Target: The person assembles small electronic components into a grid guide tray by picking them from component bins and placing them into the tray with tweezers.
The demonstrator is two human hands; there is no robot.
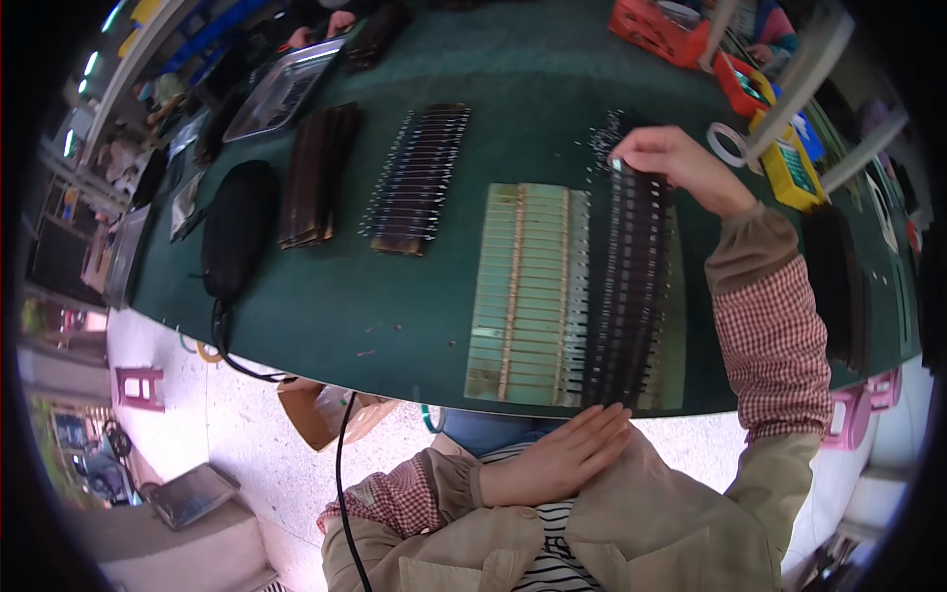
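Observation:
A dark slotted strip (628, 286) with small pale marks along both edges lies lengthwise on a light green board (538, 296) ruled with thin lines. At its far end my right hand (681, 163) is closed in a pinch. A small whitish bit shows at the fingertips, too small to name. Just beyond them is a loose pile of small parts with thin pale leads (607, 133). My left hand (562, 459) lies flat at the near table edge, fingers stretched out, with its fingertips by the strip's near end.
Left of the board sit a strip filled with leaded parts (424, 178), a stack of brown strips (321, 173) and a black pouch-like object (240, 227) with a cable. A metal tray (286, 89) stands far left. Tape (727, 144) and a yellow bin (789, 168) are at right.

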